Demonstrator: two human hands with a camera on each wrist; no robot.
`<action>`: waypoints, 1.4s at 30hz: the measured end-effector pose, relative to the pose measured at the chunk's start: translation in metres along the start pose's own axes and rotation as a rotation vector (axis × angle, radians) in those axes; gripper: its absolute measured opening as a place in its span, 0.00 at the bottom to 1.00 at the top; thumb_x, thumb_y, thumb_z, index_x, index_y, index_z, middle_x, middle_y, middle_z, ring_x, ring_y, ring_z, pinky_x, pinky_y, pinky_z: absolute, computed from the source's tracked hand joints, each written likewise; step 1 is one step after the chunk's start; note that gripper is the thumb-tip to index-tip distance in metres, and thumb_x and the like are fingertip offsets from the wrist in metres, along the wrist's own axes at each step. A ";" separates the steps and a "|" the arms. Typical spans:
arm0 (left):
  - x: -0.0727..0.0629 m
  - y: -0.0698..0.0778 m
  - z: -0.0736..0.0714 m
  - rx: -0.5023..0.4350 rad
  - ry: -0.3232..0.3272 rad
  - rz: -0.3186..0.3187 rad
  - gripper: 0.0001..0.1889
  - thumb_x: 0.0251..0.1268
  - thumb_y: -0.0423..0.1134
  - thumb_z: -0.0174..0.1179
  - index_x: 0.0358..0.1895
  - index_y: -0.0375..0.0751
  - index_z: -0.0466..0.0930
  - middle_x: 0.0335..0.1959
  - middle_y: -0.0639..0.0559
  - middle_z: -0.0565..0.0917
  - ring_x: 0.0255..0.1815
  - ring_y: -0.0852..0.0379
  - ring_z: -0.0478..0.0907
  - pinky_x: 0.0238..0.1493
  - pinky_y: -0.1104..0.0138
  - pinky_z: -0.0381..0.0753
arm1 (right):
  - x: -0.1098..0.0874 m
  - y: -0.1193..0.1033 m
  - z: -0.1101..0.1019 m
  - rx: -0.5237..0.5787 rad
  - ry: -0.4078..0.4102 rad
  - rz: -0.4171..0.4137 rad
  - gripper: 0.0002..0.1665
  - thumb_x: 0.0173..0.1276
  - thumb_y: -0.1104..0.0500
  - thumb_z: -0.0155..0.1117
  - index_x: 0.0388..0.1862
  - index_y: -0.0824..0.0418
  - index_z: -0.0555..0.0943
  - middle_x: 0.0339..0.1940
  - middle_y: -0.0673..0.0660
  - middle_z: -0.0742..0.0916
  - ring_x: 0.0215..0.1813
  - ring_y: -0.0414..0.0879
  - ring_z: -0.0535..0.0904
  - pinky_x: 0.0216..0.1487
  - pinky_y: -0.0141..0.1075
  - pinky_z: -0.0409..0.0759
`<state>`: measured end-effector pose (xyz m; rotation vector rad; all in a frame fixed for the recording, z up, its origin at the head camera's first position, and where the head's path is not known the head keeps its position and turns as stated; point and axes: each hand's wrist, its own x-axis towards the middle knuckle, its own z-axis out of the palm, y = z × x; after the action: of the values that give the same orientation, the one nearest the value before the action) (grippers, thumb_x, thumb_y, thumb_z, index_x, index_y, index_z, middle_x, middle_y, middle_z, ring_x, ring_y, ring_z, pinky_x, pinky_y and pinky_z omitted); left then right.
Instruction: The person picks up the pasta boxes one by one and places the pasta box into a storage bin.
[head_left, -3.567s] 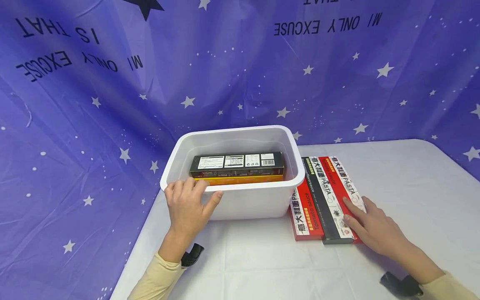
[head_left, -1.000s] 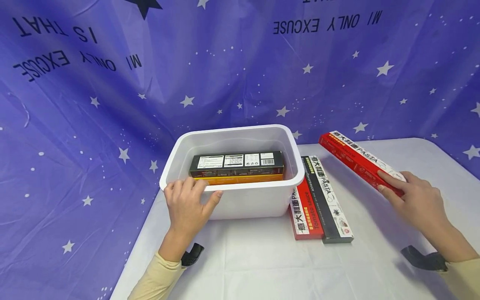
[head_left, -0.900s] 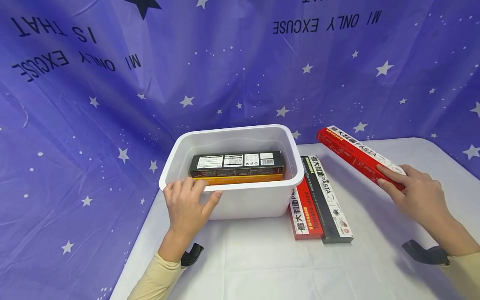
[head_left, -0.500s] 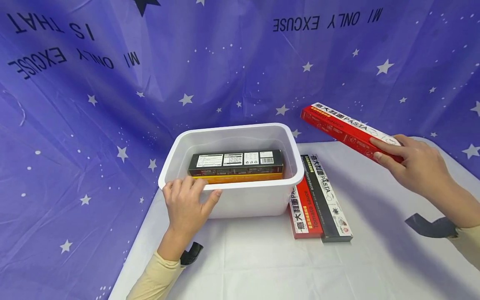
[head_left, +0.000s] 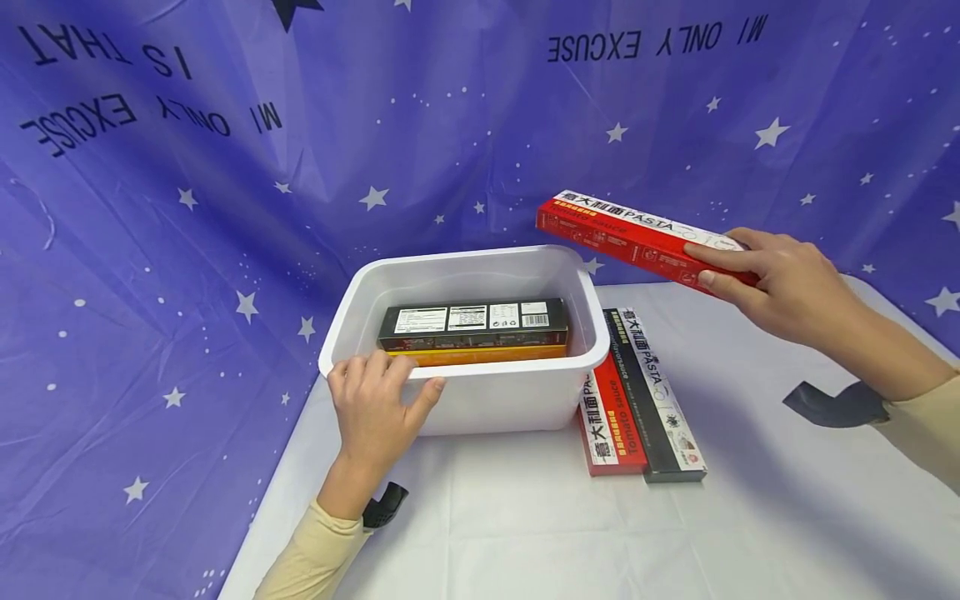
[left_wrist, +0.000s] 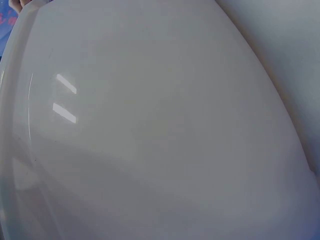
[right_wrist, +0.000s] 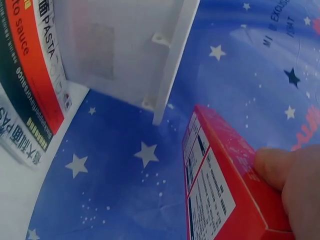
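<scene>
A red pasta box (head_left: 637, 242), printed "Tomato sauce", is gripped near its right end by my right hand (head_left: 780, 279). The box is raised off the table, its far end near the back right corner of a white plastic tub (head_left: 495, 404). In the right wrist view, a thumb lies along the red pasta box (right_wrist: 235, 175), whose labelled face shows. My left hand (head_left: 378, 408) holds the tub's front rim, fingers over the edge and thumb outside. Inside the tub lie a black box (head_left: 472, 325) and an orange box (head_left: 480, 357). The left wrist view shows mostly the tub's wall (left_wrist: 150, 125).
Right of the tub, another red pasta box (head_left: 615, 425) and a black pasta box (head_left: 660, 400) lie side by side on the white tablecloth (head_left: 517, 525). A purple curtain with stars (head_left: 450, 125) hangs behind and to the left.
My right hand has picked the red pasta box up from beside the black one, raised it and carried it leftward toward the tub. My left hand stays on the rim.
</scene>
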<state>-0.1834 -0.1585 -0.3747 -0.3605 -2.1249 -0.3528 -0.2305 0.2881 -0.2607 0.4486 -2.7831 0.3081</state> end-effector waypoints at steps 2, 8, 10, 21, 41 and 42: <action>0.000 0.000 0.000 0.000 0.000 0.000 0.39 0.72 0.75 0.39 0.30 0.41 0.80 0.25 0.43 0.76 0.30 0.39 0.71 0.50 0.42 0.64 | 0.004 -0.005 -0.001 0.016 -0.021 -0.015 0.31 0.72 0.53 0.66 0.73 0.52 0.73 0.69 0.74 0.74 0.60 0.74 0.70 0.49 0.66 0.74; 0.000 0.000 0.001 0.005 0.004 0.005 0.39 0.72 0.75 0.39 0.30 0.41 0.80 0.25 0.43 0.76 0.30 0.39 0.71 0.50 0.42 0.64 | 0.011 -0.018 -0.001 0.052 -0.005 -0.108 0.30 0.69 0.56 0.69 0.70 0.51 0.77 0.68 0.71 0.77 0.58 0.69 0.75 0.45 0.59 0.80; 0.000 0.000 0.001 0.005 0.009 0.005 0.39 0.72 0.75 0.38 0.31 0.40 0.80 0.25 0.42 0.76 0.30 0.39 0.71 0.50 0.42 0.65 | 0.014 -0.022 -0.001 0.063 0.013 -0.150 0.29 0.68 0.56 0.70 0.69 0.50 0.78 0.67 0.70 0.79 0.56 0.67 0.77 0.43 0.55 0.79; -0.002 -0.001 0.000 -0.005 0.023 0.004 0.39 0.73 0.74 0.39 0.30 0.40 0.80 0.25 0.43 0.76 0.30 0.39 0.72 0.49 0.42 0.65 | 0.031 -0.049 0.008 0.121 0.029 -0.326 0.27 0.66 0.57 0.72 0.65 0.50 0.82 0.64 0.67 0.82 0.56 0.65 0.80 0.51 0.59 0.78; 0.000 0.000 0.000 -0.011 0.002 -0.006 0.39 0.73 0.74 0.38 0.31 0.40 0.81 0.27 0.42 0.78 0.31 0.40 0.72 0.50 0.41 0.65 | 0.057 -0.110 0.044 0.164 -0.097 -0.514 0.25 0.67 0.51 0.72 0.63 0.47 0.84 0.67 0.69 0.81 0.64 0.67 0.80 0.62 0.63 0.74; 0.000 0.000 0.000 -0.011 0.004 -0.006 0.39 0.73 0.74 0.38 0.31 0.40 0.81 0.27 0.42 0.78 0.32 0.40 0.72 0.50 0.41 0.65 | 0.058 -0.112 0.047 0.168 -0.098 -0.522 0.24 0.67 0.51 0.72 0.63 0.47 0.84 0.67 0.68 0.81 0.64 0.67 0.80 0.62 0.63 0.74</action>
<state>-0.1830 -0.1583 -0.3749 -0.3594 -2.1216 -0.3682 -0.2578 0.1559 -0.2672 1.2255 -2.6115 0.4014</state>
